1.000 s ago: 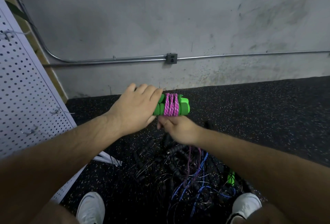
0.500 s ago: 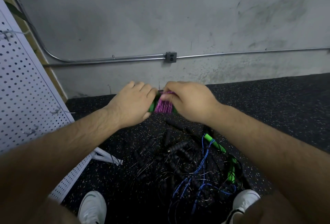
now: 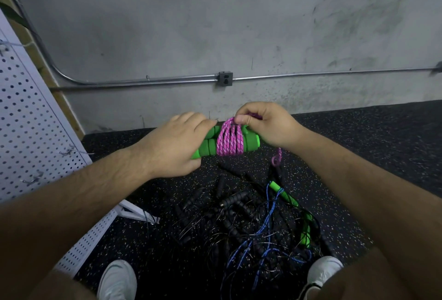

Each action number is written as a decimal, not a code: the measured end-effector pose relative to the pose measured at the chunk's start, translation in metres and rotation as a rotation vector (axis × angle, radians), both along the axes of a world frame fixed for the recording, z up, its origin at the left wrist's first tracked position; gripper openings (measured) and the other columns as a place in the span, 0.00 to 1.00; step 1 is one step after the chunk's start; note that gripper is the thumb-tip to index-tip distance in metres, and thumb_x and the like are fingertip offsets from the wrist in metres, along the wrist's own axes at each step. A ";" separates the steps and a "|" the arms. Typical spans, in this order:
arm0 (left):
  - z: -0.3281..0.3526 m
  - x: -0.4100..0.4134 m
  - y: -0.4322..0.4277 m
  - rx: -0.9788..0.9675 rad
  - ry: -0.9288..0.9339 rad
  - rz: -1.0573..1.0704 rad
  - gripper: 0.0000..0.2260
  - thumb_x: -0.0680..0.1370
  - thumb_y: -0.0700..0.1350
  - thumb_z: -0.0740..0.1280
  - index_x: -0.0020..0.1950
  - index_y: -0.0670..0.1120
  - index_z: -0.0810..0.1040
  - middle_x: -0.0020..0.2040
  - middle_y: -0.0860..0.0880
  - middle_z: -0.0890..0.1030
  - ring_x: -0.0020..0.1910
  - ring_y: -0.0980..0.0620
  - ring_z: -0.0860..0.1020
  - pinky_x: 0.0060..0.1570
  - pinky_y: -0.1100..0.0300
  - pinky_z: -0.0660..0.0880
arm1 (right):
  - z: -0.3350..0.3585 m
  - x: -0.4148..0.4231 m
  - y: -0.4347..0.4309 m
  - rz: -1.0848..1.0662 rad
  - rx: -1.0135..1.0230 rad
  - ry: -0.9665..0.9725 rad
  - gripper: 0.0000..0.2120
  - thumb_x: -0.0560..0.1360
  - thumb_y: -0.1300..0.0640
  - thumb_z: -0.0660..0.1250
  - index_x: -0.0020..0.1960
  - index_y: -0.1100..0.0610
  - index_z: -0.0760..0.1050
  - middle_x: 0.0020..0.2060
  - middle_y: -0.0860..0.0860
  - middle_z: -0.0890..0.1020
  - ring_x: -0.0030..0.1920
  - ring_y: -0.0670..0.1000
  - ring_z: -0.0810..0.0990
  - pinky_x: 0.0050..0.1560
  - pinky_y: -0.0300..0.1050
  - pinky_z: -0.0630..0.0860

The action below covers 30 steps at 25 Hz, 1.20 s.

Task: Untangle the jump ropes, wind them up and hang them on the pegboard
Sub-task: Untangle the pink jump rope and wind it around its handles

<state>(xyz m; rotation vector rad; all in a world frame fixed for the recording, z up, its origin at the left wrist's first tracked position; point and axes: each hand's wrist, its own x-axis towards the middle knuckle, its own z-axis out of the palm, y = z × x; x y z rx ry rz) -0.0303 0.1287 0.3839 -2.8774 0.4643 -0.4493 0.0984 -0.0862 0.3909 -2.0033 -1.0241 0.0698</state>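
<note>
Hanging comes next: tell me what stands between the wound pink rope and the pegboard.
Nothing visible. The left hand and right hand hold the pink rope; the pegboard stands left of it, the tangled pile below.

Concrete wall [image 3: 167, 24], metal conduit [image 3: 311, 75], outlet box [image 3: 225, 79] (grey), speckled floor [image 3: 370, 137]

Dim, even light; wide-angle edge distortion

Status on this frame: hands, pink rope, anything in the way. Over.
Left hand grips green handles. Right hand pinches pink rope wraps, loose end dangling. Tangled pile on floor below; pegboard at left.
</note>
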 end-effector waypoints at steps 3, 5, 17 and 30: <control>0.008 0.000 0.010 -0.037 -0.031 0.106 0.37 0.72 0.58 0.72 0.78 0.56 0.63 0.64 0.48 0.70 0.63 0.47 0.69 0.63 0.47 0.70 | 0.000 0.001 0.000 0.000 0.028 -0.020 0.06 0.79 0.56 0.69 0.45 0.46 0.81 0.39 0.43 0.84 0.39 0.40 0.79 0.45 0.37 0.76; 0.010 -0.001 0.014 -0.135 -0.002 0.142 0.35 0.72 0.57 0.73 0.78 0.60 0.64 0.61 0.49 0.69 0.61 0.48 0.68 0.58 0.47 0.75 | -0.002 0.001 0.000 -0.003 0.026 -0.027 0.05 0.79 0.55 0.69 0.46 0.46 0.81 0.42 0.44 0.85 0.44 0.43 0.81 0.49 0.40 0.78; 0.014 -0.012 -0.012 -0.301 -0.052 0.037 0.35 0.73 0.58 0.69 0.75 0.43 0.68 0.66 0.45 0.75 0.64 0.44 0.75 0.64 0.48 0.74 | -0.008 -0.024 -0.008 0.038 -0.067 0.410 0.12 0.81 0.67 0.62 0.44 0.55 0.78 0.33 0.46 0.81 0.34 0.44 0.80 0.39 0.36 0.77; 0.001 0.011 0.008 0.081 -0.087 0.390 0.34 0.74 0.55 0.74 0.72 0.40 0.64 0.61 0.44 0.70 0.58 0.44 0.72 0.46 0.51 0.79 | 0.030 -0.090 0.028 0.061 -0.402 -0.148 0.16 0.85 0.48 0.55 0.51 0.55 0.78 0.36 0.46 0.78 0.36 0.45 0.77 0.37 0.43 0.73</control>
